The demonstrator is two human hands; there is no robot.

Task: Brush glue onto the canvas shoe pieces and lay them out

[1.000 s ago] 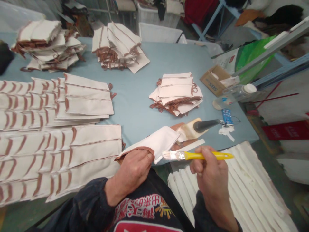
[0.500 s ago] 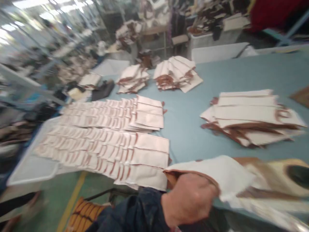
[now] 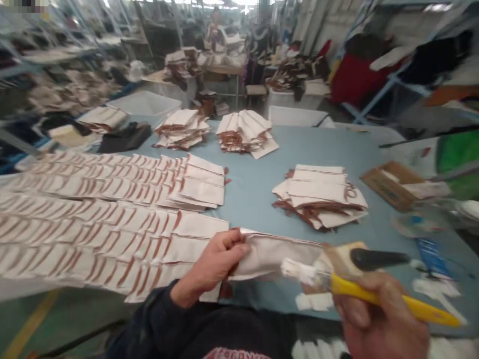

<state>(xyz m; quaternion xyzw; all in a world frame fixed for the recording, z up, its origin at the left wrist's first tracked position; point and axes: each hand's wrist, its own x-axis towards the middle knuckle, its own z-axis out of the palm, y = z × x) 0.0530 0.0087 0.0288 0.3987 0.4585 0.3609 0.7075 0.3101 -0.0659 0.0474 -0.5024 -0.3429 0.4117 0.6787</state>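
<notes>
My left hand (image 3: 215,262) pinches the left end of a cream panel with brown edging (image 3: 267,254), which lies at the table's near side. In my right hand (image 3: 385,314) is a brush (image 3: 348,288) with a yellow handle and pale, clotted bristles. Its bristle end hangs over the right part of the panel; contact cannot be made out. A dark-handled tool (image 3: 377,258) lies just beyond the brush, by a tan and brown piece (image 3: 337,254). Left of my left hand, overlapping rows of cream panels (image 3: 196,232) fan out.
Stacked cream pieces (image 3: 318,184) lie right of centre on the blue-green table (image 3: 250,187). Two more piles, a left one (image 3: 181,127) and a right one (image 3: 245,127), stand at the back. A cardboard box (image 3: 392,184) is at the right, beyond a blue packet (image 3: 432,257).
The view has swung right and become sharper. My left hand now pinches the panel's end, and the panel lies flatter. My right hand has come into view with the brush.
</notes>
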